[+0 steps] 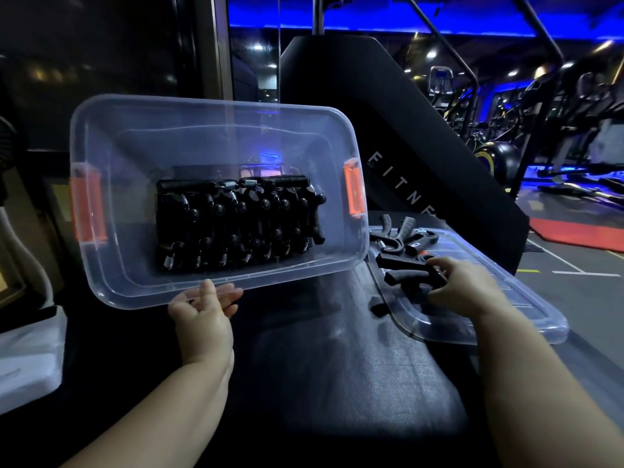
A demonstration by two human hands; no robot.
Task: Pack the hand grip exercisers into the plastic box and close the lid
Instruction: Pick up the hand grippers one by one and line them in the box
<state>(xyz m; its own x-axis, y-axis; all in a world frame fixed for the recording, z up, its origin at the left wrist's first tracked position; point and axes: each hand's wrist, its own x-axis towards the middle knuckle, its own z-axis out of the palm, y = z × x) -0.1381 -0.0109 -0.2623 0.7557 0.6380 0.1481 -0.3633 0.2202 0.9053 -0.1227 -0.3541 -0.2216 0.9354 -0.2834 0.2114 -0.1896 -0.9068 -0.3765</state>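
The left hand [202, 315] tilts the clear box [216, 108] toward the viewer, its fingers curled round the near rim. The right hand [462, 285] reaches over the lid [506, 319], which lies on the padded bench [337, 366], with its fingers clamped on one exerciser [407, 263]. There are one box, one lid and two orange latches [353, 192]. The packed exercisers [236, 224] in the box sit too close together to count.

One plastic box [111, 146]; one lid [526, 309]; two orange latches [87, 211] [353, 192]; two hands [206, 315] [462, 285]; exercisers [236, 221] packed too tight to count.
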